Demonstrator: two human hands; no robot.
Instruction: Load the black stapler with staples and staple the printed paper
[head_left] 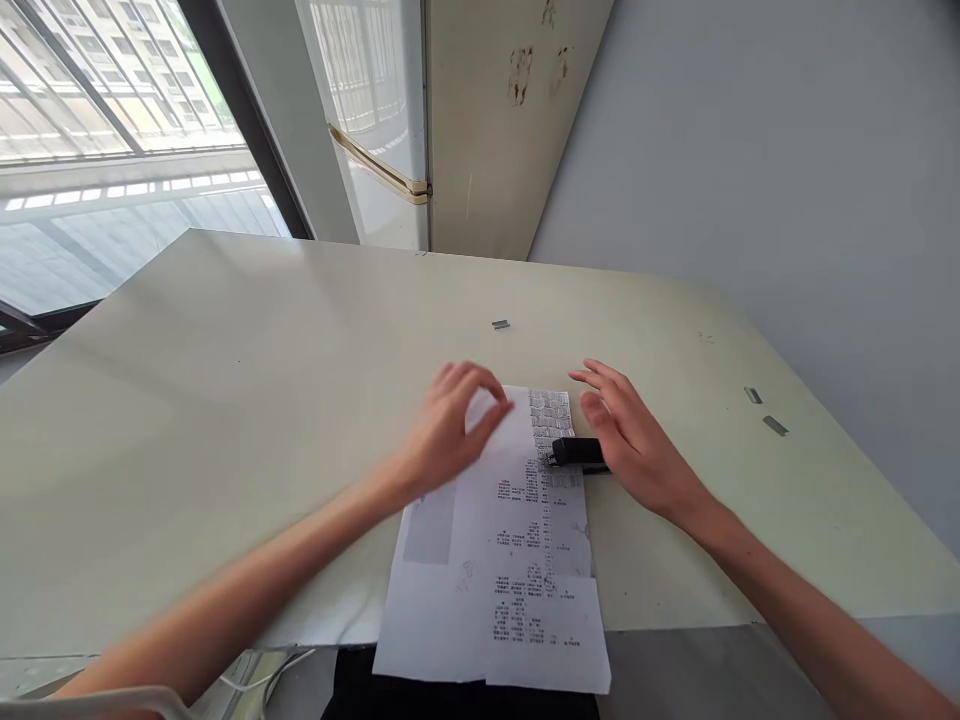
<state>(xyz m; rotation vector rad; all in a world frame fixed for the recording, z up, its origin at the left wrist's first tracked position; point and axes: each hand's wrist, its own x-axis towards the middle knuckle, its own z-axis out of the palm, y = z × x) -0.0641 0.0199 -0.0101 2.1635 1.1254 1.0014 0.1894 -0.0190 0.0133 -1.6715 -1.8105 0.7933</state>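
Note:
A printed sheet of paper lies at the table's front edge, its near end hanging over the edge. Resting on the paper's right side is a black stapler, its rear part hidden by my right hand. That hand hovers beside the stapler with fingers extended and apart. Over the upper left part of the paper is my left hand, slightly blurred, thumb and index fingertips brought together in a pinch. Whatever may be between those fingertips is too small to make out.
Strips of staples lie farther back on the white table, with more staple strips at the right. A fridge stands behind the table. A window is on the left, a grey wall on the right. Cables hang below the front edge.

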